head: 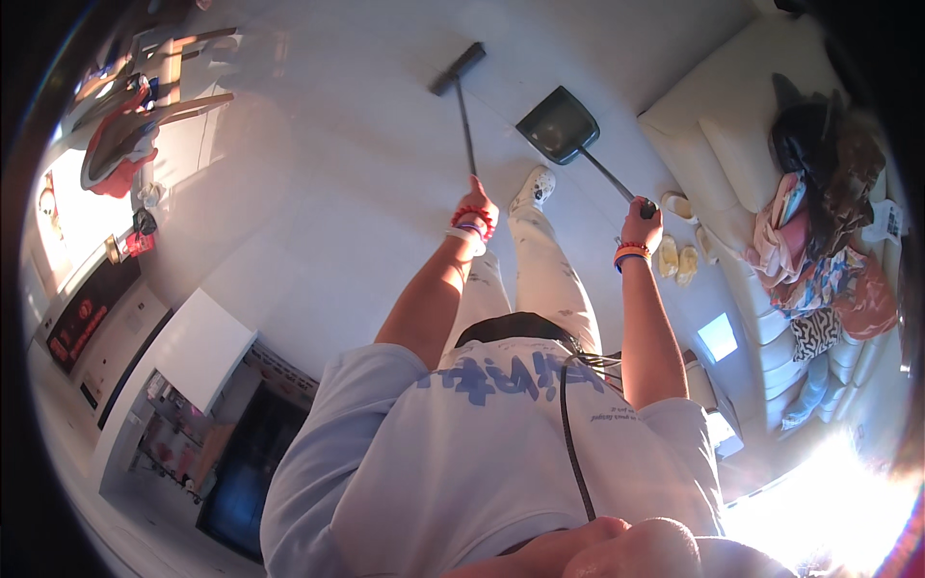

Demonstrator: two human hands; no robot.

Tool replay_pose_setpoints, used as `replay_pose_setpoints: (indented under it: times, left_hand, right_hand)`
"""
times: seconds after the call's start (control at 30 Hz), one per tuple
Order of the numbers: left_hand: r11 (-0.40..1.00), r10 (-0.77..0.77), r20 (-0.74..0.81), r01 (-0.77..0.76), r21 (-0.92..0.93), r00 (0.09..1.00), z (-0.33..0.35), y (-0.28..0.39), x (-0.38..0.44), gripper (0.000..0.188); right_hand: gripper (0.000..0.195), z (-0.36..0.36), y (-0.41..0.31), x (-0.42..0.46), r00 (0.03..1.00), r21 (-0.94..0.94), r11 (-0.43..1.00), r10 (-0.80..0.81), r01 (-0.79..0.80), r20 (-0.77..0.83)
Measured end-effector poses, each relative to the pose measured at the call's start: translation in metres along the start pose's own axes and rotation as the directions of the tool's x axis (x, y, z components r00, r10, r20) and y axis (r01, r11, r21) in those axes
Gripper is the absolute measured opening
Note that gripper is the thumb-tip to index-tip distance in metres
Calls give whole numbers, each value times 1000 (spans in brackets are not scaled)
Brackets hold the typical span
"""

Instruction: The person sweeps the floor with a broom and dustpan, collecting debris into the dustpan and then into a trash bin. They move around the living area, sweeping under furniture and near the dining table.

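Note:
My left hand [478,205], with red beads and bands at the wrist, is closed around the handle of a broom [466,126]. The broom's dark bristle head [457,69] rests on the pale floor ahead of me. In my right hand [643,230] is the upper end of a long-handled dustpan [605,172]. Its dark grey pan [560,124] lies to the right of the broom head, apart from it, with the wide edge facing up and left. Just below the pan is my foot in a white clog [536,186]. Whether the pan holds anything is hard to tell.
A cream sofa [744,137] along the right bears a heap of clothes and bags [802,224]. Pale slippers [678,260] lie beside it. At the left stand wooden chairs [173,108] and a white cabinet [199,347]. Strong light glares at lower right.

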State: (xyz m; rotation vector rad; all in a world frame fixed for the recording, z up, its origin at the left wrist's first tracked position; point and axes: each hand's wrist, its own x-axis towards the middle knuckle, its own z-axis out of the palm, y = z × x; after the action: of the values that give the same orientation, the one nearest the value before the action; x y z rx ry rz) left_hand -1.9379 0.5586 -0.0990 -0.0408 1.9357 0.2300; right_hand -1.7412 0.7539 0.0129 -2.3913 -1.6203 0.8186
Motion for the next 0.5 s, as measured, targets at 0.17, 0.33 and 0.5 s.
replay_pose_setpoints:
  times: [0.17,0.33,0.5]
  left_hand:
    - [555,-35,746,633,-539,665,16,2,-69,58]
    - [864,119,476,145,-482,871,-50,4,-108,26]
    - [952,276,219,-236,-193,936,-97,22,-140,46]
  right_hand:
    - [28,-5,-9,-5,999,29,999,24,-25,23]
    - [24,-8,-12,8,984,195,973,98,-126,150]
    - [10,-30,-15,42,941,459,839,167,-292,293]
